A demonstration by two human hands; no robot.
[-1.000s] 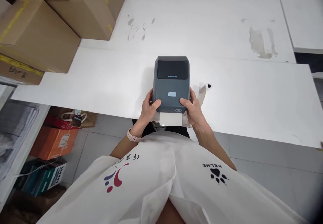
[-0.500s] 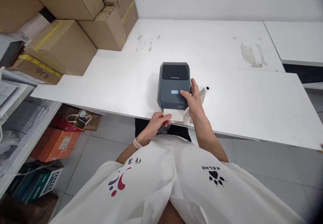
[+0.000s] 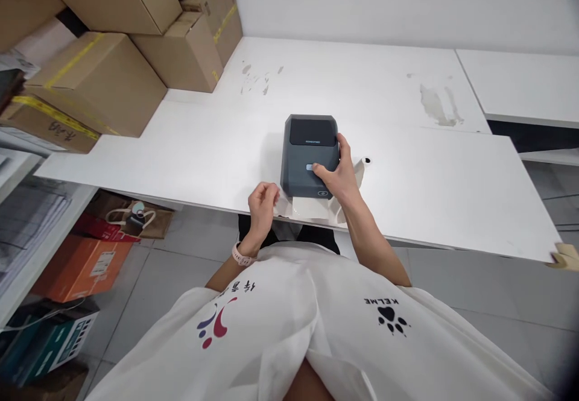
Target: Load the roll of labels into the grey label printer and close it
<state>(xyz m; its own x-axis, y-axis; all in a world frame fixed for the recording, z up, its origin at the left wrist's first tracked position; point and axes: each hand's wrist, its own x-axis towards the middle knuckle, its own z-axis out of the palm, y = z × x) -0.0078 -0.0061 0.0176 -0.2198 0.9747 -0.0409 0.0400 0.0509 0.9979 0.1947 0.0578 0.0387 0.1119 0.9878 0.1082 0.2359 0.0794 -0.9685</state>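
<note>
A dark grey label printer [image 3: 301,178] sits near the front edge of the white table. My right hand [image 3: 344,178] grips its right side, the thumb lying on top beside a small lit button and the fingers along the edge. A white paper label [image 3: 310,208] sticks out of the printer's front. My left hand [image 3: 262,205], with a pink wristband, is closed just left of the printer's front corner, apart from the label. Whatever its curled fingers hold, if anything, is hidden. A strip of white paper from a small roll [image 3: 365,162] lies behind my right hand.
Cardboard boxes [image 3: 97,81] are stacked at the table's back left. The white table [image 3: 429,190] has worn patches and ends in a front edge close to my body. An orange box [image 3: 81,265] stands low on the left, by a shelf [image 3: 54,226].
My left hand has let go of the label and moved left and slightly up, its fingers now curled. My right thumb has slid left towards the lit button.
</note>
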